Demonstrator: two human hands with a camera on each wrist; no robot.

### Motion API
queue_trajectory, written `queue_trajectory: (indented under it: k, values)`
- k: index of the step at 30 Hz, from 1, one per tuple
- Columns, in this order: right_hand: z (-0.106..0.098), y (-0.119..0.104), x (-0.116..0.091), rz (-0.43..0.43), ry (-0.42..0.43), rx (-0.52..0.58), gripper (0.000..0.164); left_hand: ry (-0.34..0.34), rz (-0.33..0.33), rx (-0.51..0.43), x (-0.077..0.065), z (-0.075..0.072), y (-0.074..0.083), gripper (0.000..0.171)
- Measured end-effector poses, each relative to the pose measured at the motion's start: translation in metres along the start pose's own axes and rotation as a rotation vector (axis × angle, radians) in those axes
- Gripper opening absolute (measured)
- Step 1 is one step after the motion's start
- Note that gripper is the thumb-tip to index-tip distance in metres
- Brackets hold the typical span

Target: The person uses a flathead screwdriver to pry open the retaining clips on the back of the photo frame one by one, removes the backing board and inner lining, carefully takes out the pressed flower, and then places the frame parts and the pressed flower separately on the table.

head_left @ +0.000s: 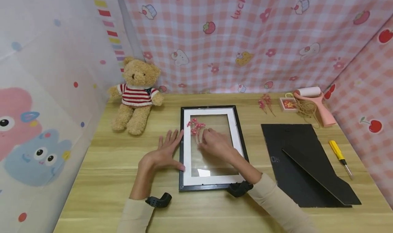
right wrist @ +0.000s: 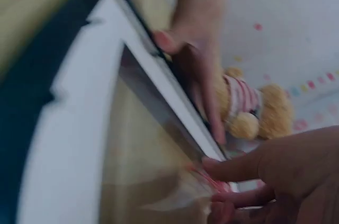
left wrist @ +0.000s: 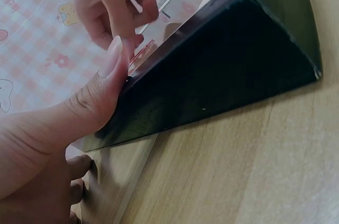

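A black picture frame (head_left: 182, 178) with a white mat (head_left: 187, 154) and clear glass (head_left: 202, 163) lies on the table, its inner side up. Pink dried flowers (head_left: 195, 126) rest over the upper left of the glass. Their thin stems run to my right hand (head_left: 218, 145), which pinches them between thumb and fingers; red stems (right wrist: 207, 177) show at those fingertips in the right wrist view. My left hand (head_left: 161, 155) lies beside the frame, fingers spread, its thumb and index finger touching the left edge. The left wrist view shows the thumb (left wrist: 98, 94) against the frame's dark side (left wrist: 206, 70).
Right of the frame lie a black backing board (head_left: 276, 178) with its stand leg (head_left: 319, 175) and a yellow screwdriver (head_left: 337, 151). Behind are more dried flowers (head_left: 266, 101), a small box (head_left: 288, 105), twine (head_left: 307, 109) and a pink-handled roller (head_left: 323, 112). A teddy bear (head_left: 136, 96) sits at back left.
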State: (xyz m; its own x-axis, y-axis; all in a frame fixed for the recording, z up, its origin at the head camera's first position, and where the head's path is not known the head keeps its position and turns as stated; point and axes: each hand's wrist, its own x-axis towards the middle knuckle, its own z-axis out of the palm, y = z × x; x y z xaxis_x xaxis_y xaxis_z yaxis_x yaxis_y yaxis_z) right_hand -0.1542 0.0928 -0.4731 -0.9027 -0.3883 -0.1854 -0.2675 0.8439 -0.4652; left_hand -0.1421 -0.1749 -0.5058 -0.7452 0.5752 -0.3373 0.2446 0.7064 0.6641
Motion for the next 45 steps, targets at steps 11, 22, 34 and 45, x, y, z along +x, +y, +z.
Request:
queue_trajectory:
  k: [11,22,34,45]
  values:
    - [0.029,-0.002,0.017,0.053,0.036,-0.007,0.018,-0.005,-0.008,0.006,-0.001,-0.001,0.007,0.147]
    - [0.007,-0.005,0.005,0.042,-0.051,0.191,0.015,-0.007,-0.008,0.003,-0.002,-0.003,0.007,0.147]
    - [-0.057,0.03,-0.008,0.06,0.113,0.283,0.017,-0.006,0.006,0.006,0.001,-0.001,0.001,0.149]
    - [-0.097,0.115,-0.005,0.222,0.193,0.289,0.022,-0.005,0.013,-0.002,0.002,0.0,-0.003,0.151]
